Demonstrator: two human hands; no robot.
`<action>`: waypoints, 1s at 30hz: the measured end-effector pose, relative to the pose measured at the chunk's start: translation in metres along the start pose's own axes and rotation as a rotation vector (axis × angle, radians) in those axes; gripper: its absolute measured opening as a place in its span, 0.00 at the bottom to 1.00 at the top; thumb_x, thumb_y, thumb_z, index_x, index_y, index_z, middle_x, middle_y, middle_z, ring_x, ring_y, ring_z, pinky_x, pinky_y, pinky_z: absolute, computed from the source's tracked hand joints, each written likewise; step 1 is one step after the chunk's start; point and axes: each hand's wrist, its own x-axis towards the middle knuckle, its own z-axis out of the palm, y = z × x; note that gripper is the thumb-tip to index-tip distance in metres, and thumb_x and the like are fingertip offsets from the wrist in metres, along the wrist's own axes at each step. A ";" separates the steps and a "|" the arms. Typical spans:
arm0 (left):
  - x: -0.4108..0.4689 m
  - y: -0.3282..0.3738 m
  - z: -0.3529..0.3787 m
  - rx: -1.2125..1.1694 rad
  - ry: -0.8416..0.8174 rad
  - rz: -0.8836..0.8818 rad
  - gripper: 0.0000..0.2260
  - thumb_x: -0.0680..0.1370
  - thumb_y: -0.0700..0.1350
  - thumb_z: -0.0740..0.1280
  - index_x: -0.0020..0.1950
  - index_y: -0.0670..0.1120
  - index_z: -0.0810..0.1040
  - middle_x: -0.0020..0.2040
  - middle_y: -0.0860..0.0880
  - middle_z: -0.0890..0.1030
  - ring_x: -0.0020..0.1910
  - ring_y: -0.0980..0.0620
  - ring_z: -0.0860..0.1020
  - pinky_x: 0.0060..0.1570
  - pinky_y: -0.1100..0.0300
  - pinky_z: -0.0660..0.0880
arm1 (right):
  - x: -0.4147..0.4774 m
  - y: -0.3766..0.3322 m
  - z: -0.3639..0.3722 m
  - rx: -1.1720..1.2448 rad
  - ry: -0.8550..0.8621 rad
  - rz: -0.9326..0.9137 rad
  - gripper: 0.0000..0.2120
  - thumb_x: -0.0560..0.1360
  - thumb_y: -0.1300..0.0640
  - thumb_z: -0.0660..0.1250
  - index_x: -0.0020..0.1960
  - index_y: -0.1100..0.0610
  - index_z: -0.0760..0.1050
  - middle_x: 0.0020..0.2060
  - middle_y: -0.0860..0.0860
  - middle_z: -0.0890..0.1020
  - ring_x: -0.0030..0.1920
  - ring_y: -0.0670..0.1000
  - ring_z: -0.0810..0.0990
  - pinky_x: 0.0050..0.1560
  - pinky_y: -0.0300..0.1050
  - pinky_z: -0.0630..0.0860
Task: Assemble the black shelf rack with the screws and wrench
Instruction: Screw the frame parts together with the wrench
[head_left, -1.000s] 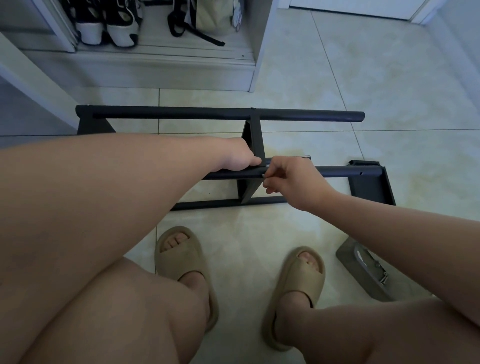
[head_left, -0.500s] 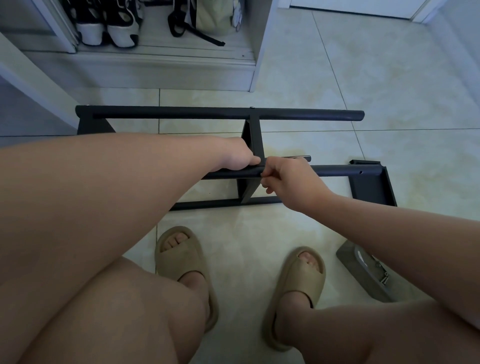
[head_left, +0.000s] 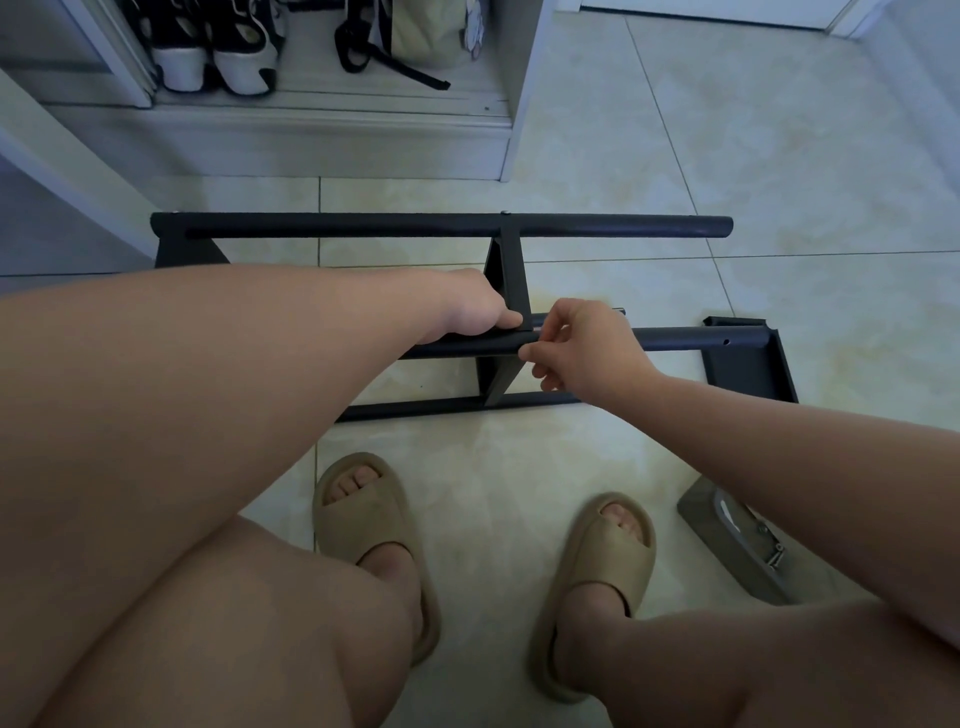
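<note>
The black rack (head_left: 441, 226) lay on its side on the floor, in the middle of the frame, its long bars running left to right. A short cross piece (head_left: 506, 270) ran from the far bar toward me and met the front bar (head_left: 675, 340). A flat end panel (head_left: 748, 364) sat at the front bar's right end; the far bar's right end was bare.

My left hand (head_left: 472, 312) was wrapped around the front bar just left of the cross piece, thumb pressed against that piece. My right hand (head_left: 587, 348) sat just right of it, fingers curled and thumb and forefinger pinched at the bar. It closed on the wrench (head_left: 620, 312), of which only a thin metal tip showed past my knuckles.

The floor (head_left: 727, 156) was pale glossy tile with grey joints. My feet in tan slippers (head_left: 363, 514) stood near the rack. At lower right lay a grey pack (head_left: 737, 540) with small metal parts in it. At the top stood a white cabinet (head_left: 519, 88) holding black-and-white shoes (head_left: 218, 57) and a pale bag (head_left: 421, 31).
</note>
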 end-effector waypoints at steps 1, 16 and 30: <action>0.000 0.000 -0.001 0.007 0.006 0.002 0.21 0.78 0.58 0.69 0.66 0.48 0.79 0.64 0.47 0.78 0.62 0.43 0.75 0.67 0.48 0.70 | 0.001 0.000 -0.001 -0.095 0.017 -0.016 0.12 0.75 0.55 0.75 0.41 0.56 0.72 0.30 0.50 0.84 0.29 0.50 0.83 0.37 0.53 0.83; -0.041 0.030 0.017 0.292 0.406 0.157 0.18 0.81 0.49 0.60 0.71 0.49 0.69 0.69 0.47 0.72 0.67 0.41 0.70 0.61 0.48 0.68 | -0.044 0.037 -0.050 -0.619 -0.039 -0.242 0.21 0.82 0.41 0.61 0.70 0.50 0.68 0.67 0.47 0.75 0.64 0.51 0.73 0.55 0.50 0.73; -0.058 0.136 0.146 0.783 0.177 0.741 0.20 0.83 0.55 0.58 0.74 0.52 0.67 0.75 0.49 0.68 0.74 0.45 0.63 0.68 0.47 0.65 | -0.130 0.210 -0.143 -0.861 0.070 0.076 0.37 0.82 0.34 0.54 0.82 0.43 0.39 0.82 0.45 0.39 0.81 0.55 0.37 0.79 0.62 0.44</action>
